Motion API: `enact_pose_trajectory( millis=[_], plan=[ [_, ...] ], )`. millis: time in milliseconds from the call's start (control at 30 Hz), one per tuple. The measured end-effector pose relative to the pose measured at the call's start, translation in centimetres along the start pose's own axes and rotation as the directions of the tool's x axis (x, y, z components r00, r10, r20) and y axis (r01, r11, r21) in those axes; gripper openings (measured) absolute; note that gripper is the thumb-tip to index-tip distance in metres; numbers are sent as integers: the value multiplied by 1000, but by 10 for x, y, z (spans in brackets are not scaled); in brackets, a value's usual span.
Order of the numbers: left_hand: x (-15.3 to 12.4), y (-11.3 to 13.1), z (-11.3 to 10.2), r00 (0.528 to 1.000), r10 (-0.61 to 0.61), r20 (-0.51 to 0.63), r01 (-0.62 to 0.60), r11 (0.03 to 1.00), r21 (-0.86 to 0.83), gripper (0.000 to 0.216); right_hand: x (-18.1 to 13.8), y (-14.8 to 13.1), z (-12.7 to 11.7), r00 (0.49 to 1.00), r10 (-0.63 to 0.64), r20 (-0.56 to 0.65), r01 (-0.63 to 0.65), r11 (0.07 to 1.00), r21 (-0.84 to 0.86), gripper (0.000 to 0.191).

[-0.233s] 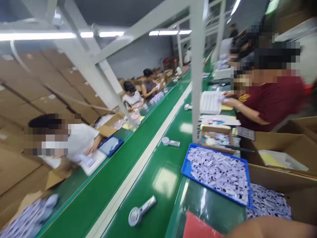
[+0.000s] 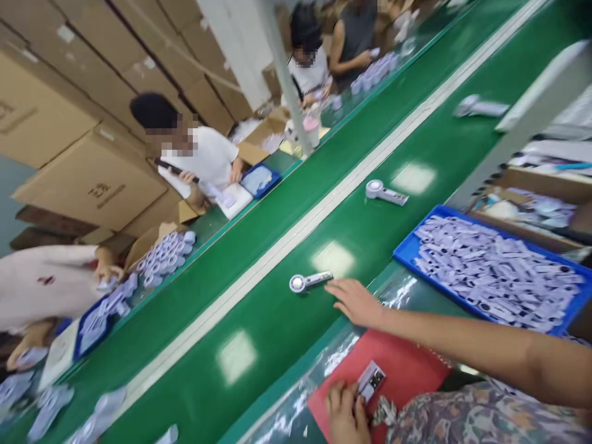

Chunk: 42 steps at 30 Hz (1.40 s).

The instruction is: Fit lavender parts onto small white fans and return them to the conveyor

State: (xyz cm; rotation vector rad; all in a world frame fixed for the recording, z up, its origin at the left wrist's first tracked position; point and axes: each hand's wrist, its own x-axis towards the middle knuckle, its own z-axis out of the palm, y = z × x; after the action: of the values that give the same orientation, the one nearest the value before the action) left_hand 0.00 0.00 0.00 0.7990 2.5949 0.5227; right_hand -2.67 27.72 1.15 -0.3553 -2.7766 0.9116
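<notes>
Bright, even overhead light; pale square glare patches sit on the glossy green conveyor belt (image 2: 277, 296); shadows are faint; motion blur smears the edges and far background; the frame is tilted.

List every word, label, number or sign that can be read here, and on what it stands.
Nothing can be read.
Stacked brown cardboard boxes: dark printed marks, too blurred.
Small silver rectangular part by the left hand: no legible text.
White handheld fan near the right hand: no marking visible.
</notes>
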Motion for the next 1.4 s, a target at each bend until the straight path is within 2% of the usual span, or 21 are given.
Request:
enact_pose_trajectory(
  millis=[100, 167, 267, 300, 367, 467, 567, 667, 733, 833, 933, 1000, 1067, 1167, 1267, 1400],
  plan=[
    [0, -5, -1, 995, 31, 93, -28, 999, -30, 53, 34, 22, 14, 999, -34, 32, 35, 999, -38, 61],
    [11, 0, -13, 987, 33, 160, -31, 999, -10, 46, 51, 34, 21, 997, -37, 68, 42, 997, -70, 63],
    [47, 11, -42, 961, 137, 239, -156, 986, 64, 32, 72, 45, 28, 993, 17, 116, -3, 993, -122, 55],
    [64, 14, -51, 939, 203, 278, -242, 964, 110, 30, 78, 48, 30, 991, 45, 128, -27, 990, -139, 49],
    [98, 18, -64, 906, 262, 333, -317, 940, 124, 26, 87, 53, 31, 985, 90, 144, -67, 985, -161, 35],
    [141, 23, -75, 827, 363, 430, -455, 881, 130, 28, 92, 65, 23, 981, 150, 120, -130, 978, -162, 26],
    [170, 31, -83, 722, 475, 503, -608, 783, 133, 31, 88, 88, 6, 969, 248, 23, -241, 958, -154, 27],
    [197, 43, -93, 629, 580, 518, -734, 662, 150, 23, 80, 115, -11, 928, 363, -87, -373, 911, -177, 29],
    [221, 50, -98, 592, 637, 494, -785, 595, 174, 22, 75, 127, -20, 900, 412, -139, -434, 877, -207, 30],
    [267, 53, -95, 606, 677, 418, -796, 521, 309, 23, 68, 136, -29, 904, 397, -156, -425, 870, -250, 34],
    [306, 55, -79, 671, 672, 313, -726, 509, 464, 26, 52, 140, -43, 921, 354, -164, -388, 874, -292, 44],
    [315, 58, -67, 711, 658, 246, -676, 544, 497, 32, 29, 146, -60, 914, 360, -185, -403, 857, -322, 42],
    [306, 62, -57, 751, 638, 173, -621, 592, 513, 42, -3, 158, -83, 893, 397, -211, -448, 819, -358, 34],
    [261, 61, -41, 802, 591, 88, -553, 679, 483, 53, -55, 181, -115, 836, 493, -242, -548, 721, -424, 24],
    [192, 44, -24, 824, 557, 105, -550, 742, 383, 50, -94, 198, -130, 790, 572, -220, -596, 635, -491, 20],
    [93, 1, -4, 860, 497, 117, -511, 830, 224, 49, -112, 205, -125, 767, 615, -181, -600, 590, -541, 19]
  ],
)
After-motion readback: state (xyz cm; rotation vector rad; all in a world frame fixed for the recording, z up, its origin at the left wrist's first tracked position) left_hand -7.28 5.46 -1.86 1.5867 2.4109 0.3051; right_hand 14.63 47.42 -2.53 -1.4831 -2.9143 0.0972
